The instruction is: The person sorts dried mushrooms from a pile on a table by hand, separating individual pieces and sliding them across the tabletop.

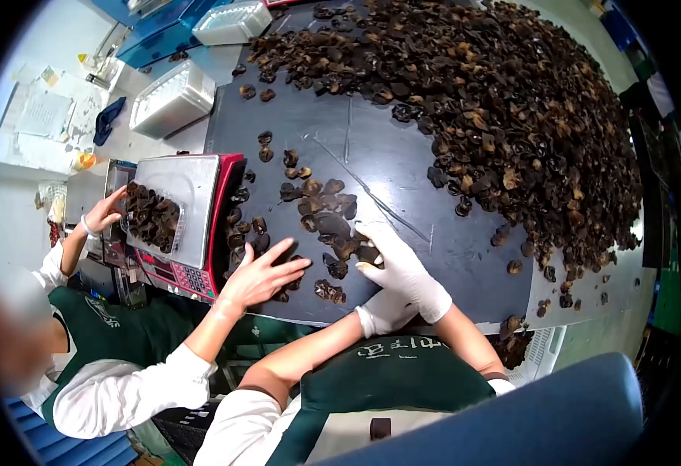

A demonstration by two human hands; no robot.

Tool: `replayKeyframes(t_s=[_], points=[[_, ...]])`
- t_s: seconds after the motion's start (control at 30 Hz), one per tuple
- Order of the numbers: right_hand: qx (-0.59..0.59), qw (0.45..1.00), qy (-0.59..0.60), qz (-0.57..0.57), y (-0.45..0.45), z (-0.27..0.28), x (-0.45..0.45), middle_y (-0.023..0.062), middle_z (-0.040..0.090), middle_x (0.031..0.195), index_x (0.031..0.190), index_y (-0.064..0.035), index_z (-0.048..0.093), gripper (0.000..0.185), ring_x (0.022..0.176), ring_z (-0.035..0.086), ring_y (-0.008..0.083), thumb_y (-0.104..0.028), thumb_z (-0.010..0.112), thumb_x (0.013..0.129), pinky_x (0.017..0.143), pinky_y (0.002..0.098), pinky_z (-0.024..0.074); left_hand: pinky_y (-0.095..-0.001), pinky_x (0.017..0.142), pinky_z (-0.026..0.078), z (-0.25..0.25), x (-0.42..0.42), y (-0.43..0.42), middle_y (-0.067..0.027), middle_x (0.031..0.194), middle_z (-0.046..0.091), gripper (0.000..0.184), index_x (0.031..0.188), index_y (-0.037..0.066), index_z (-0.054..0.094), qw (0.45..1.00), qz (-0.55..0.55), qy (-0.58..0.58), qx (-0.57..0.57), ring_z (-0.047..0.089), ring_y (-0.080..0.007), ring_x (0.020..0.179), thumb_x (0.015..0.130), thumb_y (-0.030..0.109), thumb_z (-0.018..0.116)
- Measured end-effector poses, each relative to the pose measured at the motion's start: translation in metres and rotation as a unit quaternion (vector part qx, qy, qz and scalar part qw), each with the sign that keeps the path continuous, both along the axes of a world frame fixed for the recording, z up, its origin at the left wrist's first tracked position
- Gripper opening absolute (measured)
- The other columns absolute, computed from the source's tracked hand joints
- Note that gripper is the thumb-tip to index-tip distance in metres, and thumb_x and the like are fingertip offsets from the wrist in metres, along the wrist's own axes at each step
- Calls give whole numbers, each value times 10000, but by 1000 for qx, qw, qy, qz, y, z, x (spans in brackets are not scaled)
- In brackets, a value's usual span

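Observation:
My right hand (397, 266), in a white glove, reaches over the dark table with thumb and forefinger spread apart. Between them lies a dark, wrinkled piece that looks like dried wood ear mushroom (368, 254); I see no grip on it. More such mushroom pieces (332, 226) lie loose beside the fingertips. My left hand (387, 312), also gloved, is below the right wrist near the table's front edge. Its fingers are hidden behind the right hand, so what they hold, if anything, does not show.
A large heap of mushrooms (511, 116) covers the table's far right. At left, a co-worker's hand (266, 276) hovers over loose pieces; the other hand (104, 213) touches a filled clear tray (154, 220) on a red scale (228, 175). Stacked white trays (173, 99) stand behind.

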State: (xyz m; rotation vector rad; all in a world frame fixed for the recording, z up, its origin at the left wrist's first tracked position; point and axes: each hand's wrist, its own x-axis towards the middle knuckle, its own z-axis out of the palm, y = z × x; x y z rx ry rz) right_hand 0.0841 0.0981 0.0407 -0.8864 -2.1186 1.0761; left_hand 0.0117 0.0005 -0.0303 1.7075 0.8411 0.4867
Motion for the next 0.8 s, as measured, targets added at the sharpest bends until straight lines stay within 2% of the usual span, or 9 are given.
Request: replayKeyframes(t_s=[0.07,0.1,0.17,0.2,0.27,0.37,0.57,0.73,0.8], points=[[-32,999,30,-22,1,12,-3,146,594,1241,1303,-78,573,575,1113,611,287,-14,725,752,937,355,504,-505,1203,209,-18,11,14,-156,1479,451,523,1427,72,485,966,125,105,202,376,-358,1405,935,242,535],[-66,997,15,-43,5,22,5,139,596,1230,1286,-72,591,554,1077,621,265,-5,726,752,921,336,507,-511,1209,190,-30,14,23,-158,1504,431,535,1434,82,485,955,181,130,197,358,-361,1420,930,254,534],[-56,993,32,-103,13,22,27,85,607,1206,1256,-62,613,497,917,600,157,-6,723,774,794,289,506,-591,1174,198,11,-1,50,-121,1491,456,542,1477,48,408,901,235,194,309,347,-298,1441,970,230,473],[-56,991,16,-117,16,27,39,93,608,1195,1255,-70,609,473,922,609,175,-20,715,797,804,298,515,-671,1135,210,-2,-9,54,-118,1453,499,497,1405,63,512,842,192,317,391,403,-319,1403,950,262,496],[-62,989,-3,-134,19,31,60,96,610,1181,1250,-72,606,445,906,602,181,-21,702,819,805,294,511,-723,1106,215,6,-28,71,-129,1440,525,413,1288,103,629,827,241,363,355,445,-332,1363,920,273,548],[-66,986,-5,-155,12,27,87,86,619,1152,1223,-54,622,416,865,569,167,4,697,818,795,277,482,-765,1099,159,3,-69,82,-121,1492,479,428,1328,134,607,779,267,461,331,407,-351,1385,921,250,541],[-86,968,-84,-219,-7,23,145,110,656,1118,1190,-37,655,372,938,621,220,-19,705,822,862,310,503,-707,1069,262,33,-168,94,-49,1344,560,336,1164,183,671,664,313,599,320,443,-313,1320,829,203,657],[87,915,-185,-349,-7,5,216,139,670,1122,1087,-30,684,290,1080,605,324,-42,719,799,970,399,471,-688,1102,232,15,-227,89,-60,1453,507,289,1185,266,695,609,363,628,321,400,-369,1371,904,299,637],[152,866,-238,-413,3,-24,242,183,602,1256,1200,-58,647,403,1181,538,368,-124,731,812,1028,459,422,-656,1125,229,32,-209,98,-89,1520,441,312,1228,278,686,623,373,597,341,375,-399,1394,928,335,618]])
